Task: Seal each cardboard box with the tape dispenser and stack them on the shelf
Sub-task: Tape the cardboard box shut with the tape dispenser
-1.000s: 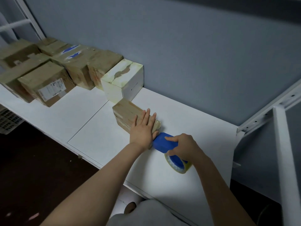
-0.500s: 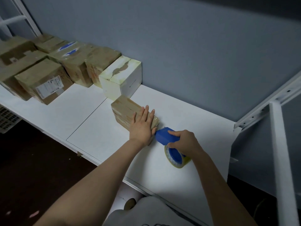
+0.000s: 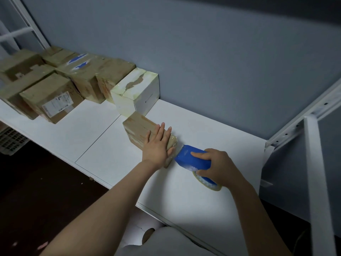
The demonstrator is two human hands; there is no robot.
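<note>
A small taped cardboard box (image 3: 138, 129) lies on the white shelf board (image 3: 103, 152). My left hand (image 3: 157, 145) presses flat on its near end, fingers straight, thumb over the right edge. My right hand (image 3: 215, 166) grips the blue tape dispenser (image 3: 191, 158), whose front end sits just right of the box's near corner. The tape roll (image 3: 207, 182) shows below my fingers. Whether the dispenser touches the box is not clear.
A white box (image 3: 136, 93) stands against the grey wall just behind the small box. Several taped brown boxes (image 3: 55, 89) crowd the shelf's left end. A white metal upright (image 3: 317, 182) and bracket rise at the right. Dark floor lies below the shelf's front edge.
The dispenser and my right hand have drawn slightly away from the box, to the right. My left hand stays flat on the box. The view has shifted a little.
</note>
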